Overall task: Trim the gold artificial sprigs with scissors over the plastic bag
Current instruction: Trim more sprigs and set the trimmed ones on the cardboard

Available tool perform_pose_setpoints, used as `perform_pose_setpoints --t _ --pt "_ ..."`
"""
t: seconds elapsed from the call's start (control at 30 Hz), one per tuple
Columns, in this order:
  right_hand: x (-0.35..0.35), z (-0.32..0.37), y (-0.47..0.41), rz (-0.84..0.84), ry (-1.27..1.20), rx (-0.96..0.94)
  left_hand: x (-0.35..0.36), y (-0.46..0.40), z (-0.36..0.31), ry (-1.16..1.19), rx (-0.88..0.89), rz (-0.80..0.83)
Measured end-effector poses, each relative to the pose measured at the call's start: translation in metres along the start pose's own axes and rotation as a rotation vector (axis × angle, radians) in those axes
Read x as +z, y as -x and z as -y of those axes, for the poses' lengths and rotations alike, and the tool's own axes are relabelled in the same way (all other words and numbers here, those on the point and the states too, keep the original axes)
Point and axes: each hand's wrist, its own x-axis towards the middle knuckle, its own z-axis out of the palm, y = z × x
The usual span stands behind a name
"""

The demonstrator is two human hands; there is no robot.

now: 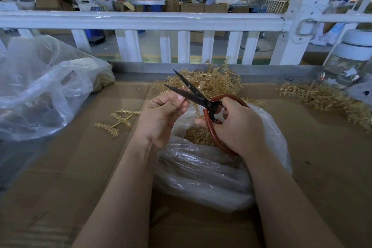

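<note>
Sprig [196, 106] mostly behind hands

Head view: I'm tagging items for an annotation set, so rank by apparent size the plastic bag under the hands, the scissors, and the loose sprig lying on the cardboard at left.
1. plastic bag, largest, though nearest the camera.
2. scissors.
3. loose sprig, smallest.

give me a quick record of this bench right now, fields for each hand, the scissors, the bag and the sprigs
left hand: fingers curled near the lower blade; anything pinched is hidden
right hand: grips the red handles
scissors: blades open, pointing up and left
plastic bag: open below the hands, gold trimmings inside
gold sprigs: heap behind the scissors
loose sprig: on the cardboard, left of the bag
</note>
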Motion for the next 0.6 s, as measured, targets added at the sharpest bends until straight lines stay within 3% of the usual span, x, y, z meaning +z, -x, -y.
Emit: perform_pose_setpoints --t 0.6 --pt "0.0011 -0.0002 -0.0016 -0.009 -0.060 0.035 -0.0017 -0.0014 -0.0001 0.025 -0.044 -0.019"
